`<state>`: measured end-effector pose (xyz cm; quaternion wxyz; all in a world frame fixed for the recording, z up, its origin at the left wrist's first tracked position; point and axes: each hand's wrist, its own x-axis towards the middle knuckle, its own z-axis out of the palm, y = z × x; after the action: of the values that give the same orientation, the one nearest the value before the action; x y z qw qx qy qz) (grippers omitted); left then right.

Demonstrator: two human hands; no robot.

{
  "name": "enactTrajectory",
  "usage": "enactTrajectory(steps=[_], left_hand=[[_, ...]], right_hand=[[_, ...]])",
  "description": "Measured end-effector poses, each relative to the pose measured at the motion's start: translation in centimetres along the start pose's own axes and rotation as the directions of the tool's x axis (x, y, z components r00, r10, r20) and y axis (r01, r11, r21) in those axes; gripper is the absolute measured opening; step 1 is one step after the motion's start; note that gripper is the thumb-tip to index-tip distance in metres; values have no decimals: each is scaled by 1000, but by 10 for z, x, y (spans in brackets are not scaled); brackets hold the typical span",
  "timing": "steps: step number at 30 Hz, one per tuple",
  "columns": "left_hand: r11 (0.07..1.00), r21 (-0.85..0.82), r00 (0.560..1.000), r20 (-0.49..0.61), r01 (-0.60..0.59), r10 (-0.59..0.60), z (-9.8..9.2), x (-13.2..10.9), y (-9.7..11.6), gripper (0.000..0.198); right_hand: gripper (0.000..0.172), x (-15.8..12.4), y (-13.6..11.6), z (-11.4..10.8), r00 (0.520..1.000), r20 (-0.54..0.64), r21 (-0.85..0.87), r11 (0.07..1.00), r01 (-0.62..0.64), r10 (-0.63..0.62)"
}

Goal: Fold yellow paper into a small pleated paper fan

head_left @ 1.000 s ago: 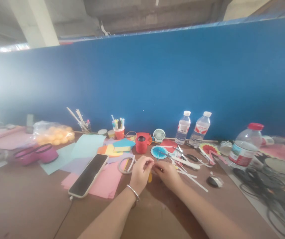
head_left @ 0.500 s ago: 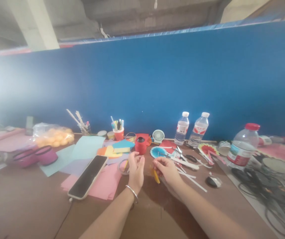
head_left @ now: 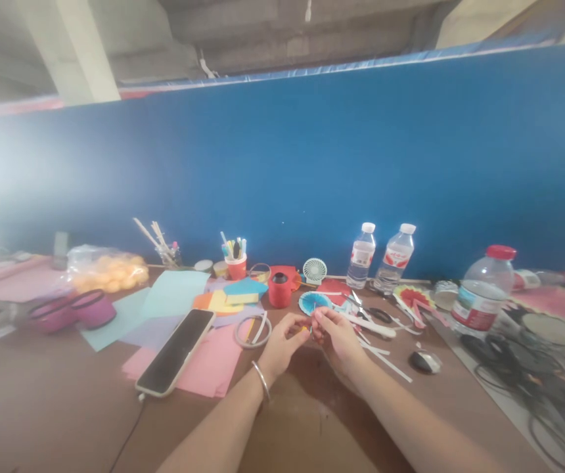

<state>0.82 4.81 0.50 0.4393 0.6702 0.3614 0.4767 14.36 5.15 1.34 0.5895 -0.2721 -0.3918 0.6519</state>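
Observation:
My left hand (head_left: 284, 346) and my right hand (head_left: 338, 339) meet above the table, fingertips close together. Both hands are closed in a pinch at a small yellow strip (head_left: 305, 328), mostly covered by the fingers. What material it is cannot be made out. Just beyond my right fingertips lies a blue pleated paper rosette (head_left: 314, 301). A grey ring-shaped roll (head_left: 239, 338) with a white strip across it rests left of my left hand. Behind the hands stands a red container with a dark top (head_left: 279, 292).
Coloured paper sheets (head_left: 213, 368) and a phone (head_left: 177, 351) lie to the left. Scissors (head_left: 378, 315), white paper strips (head_left: 385, 358) and a computer mouse (head_left: 425, 361) are on the right. Water bottles (head_left: 361, 256) stand along the blue partition (head_left: 282, 164), near a small fan (head_left: 315, 270).
My left hand has turned and moved right, its spread fingers now closing at my right fingertips. The yellow strip hanging from my right hand is now mostly hidden between both hands.

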Motion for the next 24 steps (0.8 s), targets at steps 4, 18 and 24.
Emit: enactTrajectory(steps=[4,18,24], left_hand=[[998,39,999,-12,-46,47,-4,1,-1,10],[919,387,985,-117,-74,129,-5,2,-6,11],[783,601,972,-43,-159,231,-2,0,0,10]], right_hand=[[20,4,1,-6,998,-52,-37,999,40,-42],[32,14,1,-36,804,-369,-555,805,212,-466],[32,1,3,-19,894,365,-798,406,445,-261]])
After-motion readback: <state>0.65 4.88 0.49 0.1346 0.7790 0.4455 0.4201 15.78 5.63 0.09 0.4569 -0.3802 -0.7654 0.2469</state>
